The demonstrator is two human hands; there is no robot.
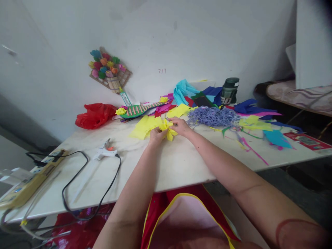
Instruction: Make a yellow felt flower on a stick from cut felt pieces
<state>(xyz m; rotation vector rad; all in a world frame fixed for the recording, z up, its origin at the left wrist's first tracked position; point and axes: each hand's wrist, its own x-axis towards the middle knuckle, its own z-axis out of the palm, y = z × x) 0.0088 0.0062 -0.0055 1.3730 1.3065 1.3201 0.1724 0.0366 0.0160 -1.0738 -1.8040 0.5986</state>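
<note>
Between my two hands is a yellow paper flower [169, 131] with pointed petals, held a little above the white table. My left hand [156, 135] pinches it from the left side. With bent fingers, my right hand [181, 126] grips its upper right edge. A flat yellow paper sheet [142, 127] lies just behind and left of my left hand. To the right of my right hand rests a tangled heap of purple-grey cord [213, 116].
A white glue gun [105, 152] with a black cable lies left, near a yellow power strip [33, 181]. Red plastic [95, 116], a green woven piece [140, 110], coloured paper [184, 90] and a dark bottle [229, 91] line the back. Paper scraps [278, 138] lie right.
</note>
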